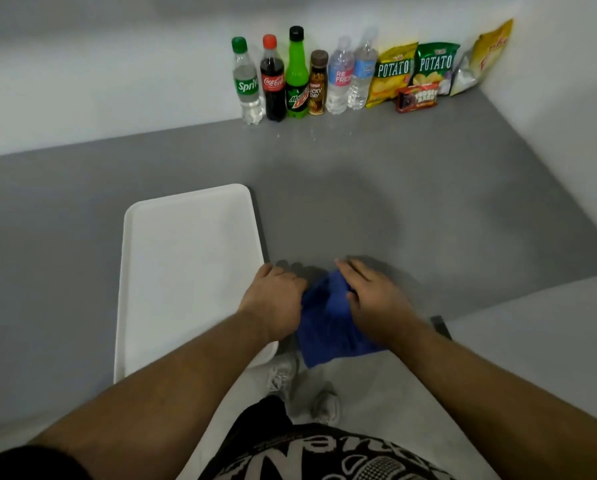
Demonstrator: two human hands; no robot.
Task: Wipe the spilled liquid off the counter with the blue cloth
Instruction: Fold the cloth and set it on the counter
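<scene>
The blue cloth (328,320) lies bunched at the near edge of the grey counter (428,202), partly hanging over it. My left hand (276,303) grips its left side with curled fingers. My right hand (376,303) lies on its right side, fingers bent over the fabric. A few small pale droplets (311,135) dot the counter just in front of the bottles at the back. No larger puddle shows near the cloth.
A white tray (186,271) lies left of the cloth, touching my left hand. Along the back wall stand several drink bottles (297,77) and snack bags (415,71). A wall closes the right side. My shoes (304,393) show below the counter edge.
</scene>
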